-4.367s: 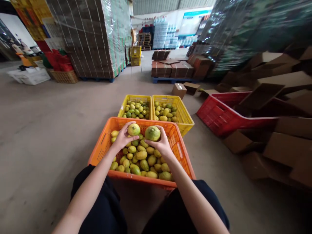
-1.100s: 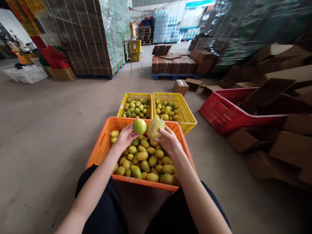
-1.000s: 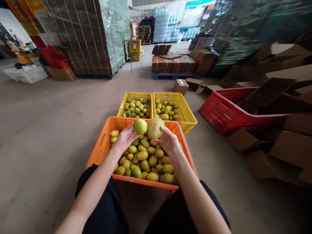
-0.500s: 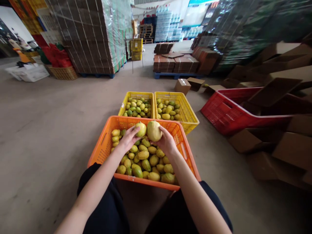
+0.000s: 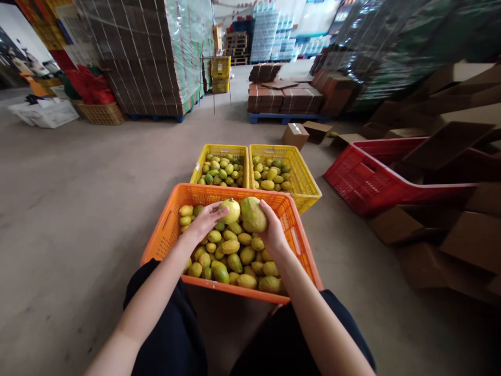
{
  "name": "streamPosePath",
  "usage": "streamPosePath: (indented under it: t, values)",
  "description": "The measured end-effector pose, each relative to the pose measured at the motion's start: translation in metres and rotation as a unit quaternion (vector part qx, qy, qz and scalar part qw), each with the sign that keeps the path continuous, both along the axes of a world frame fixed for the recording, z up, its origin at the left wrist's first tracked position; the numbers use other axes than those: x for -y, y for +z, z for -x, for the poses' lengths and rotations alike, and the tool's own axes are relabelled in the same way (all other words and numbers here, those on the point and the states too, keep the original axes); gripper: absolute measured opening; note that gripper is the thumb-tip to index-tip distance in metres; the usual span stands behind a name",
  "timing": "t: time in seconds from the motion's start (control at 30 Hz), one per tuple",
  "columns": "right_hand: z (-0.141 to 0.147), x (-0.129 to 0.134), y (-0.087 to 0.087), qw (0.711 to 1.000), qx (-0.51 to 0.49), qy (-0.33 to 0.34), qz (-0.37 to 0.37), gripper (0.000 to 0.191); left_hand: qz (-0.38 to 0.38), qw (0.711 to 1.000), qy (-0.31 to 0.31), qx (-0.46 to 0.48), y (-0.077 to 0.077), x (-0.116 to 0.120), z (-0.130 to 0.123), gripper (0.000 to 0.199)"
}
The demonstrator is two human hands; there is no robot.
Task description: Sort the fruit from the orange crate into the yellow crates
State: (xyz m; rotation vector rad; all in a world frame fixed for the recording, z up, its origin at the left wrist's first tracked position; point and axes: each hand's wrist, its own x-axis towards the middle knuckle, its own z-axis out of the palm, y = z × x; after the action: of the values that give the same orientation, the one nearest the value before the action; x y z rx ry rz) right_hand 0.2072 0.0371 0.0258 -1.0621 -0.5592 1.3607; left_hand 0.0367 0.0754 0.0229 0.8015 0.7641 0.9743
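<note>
My left hand [image 5: 207, 222] is closed around a round, pale yellow-green fruit [image 5: 230, 211] with a small stem end on top. A larger, lumpy yellow-green fruit [image 5: 253, 215] is in my right hand [image 5: 273, 230], the fingers curled about its right side. Both fruits are held side by side, a narrow gap between them, above an orange plastic crate [image 5: 159, 230]. Many oval yellow and green fruits [image 5: 230, 246] fill the crate's lower part; their exact kind I cannot tell. My forearms cover some of them.
Two yellow crates [image 5: 312, 184] of similar fruit stand just beyond the orange one. To the right, a red crate [image 5: 352, 177] holds cardboard, with open boxes [image 5: 472, 235] around it. Flattened cartons on a blue pallet [image 5: 282, 118] and a tall wrapped stack [image 5: 136, 57] stand farther back.
The fruit in my right hand has turned, showing a greener side, and moved slightly right and down. My left hand's fruit has also shifted slightly right and tilted.
</note>
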Motion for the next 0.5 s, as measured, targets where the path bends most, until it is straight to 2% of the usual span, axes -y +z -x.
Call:
streamPosePath:
  t: [0.13, 0.37, 0.5]
  values:
    - [-0.002, -0.003, 0.004, 0.999, -0.039, -0.004, 0.023, 0.032, 0.022, 0.999, 0.02, 0.021, -0.002, -0.003, 0.002, 0.057]
    - [0.001, -0.004, 0.001, 0.998, -0.056, 0.018, -0.033, 0.035, 0.045, 0.994, 0.099, 0.023, -0.002, -0.008, 0.001, 0.032]
    - [0.01, -0.001, -0.001, 0.997, -0.052, 0.062, 0.002, 0.048, 0.046, 0.996, 0.08, -0.014, 0.0, -0.005, 0.001, 0.029]
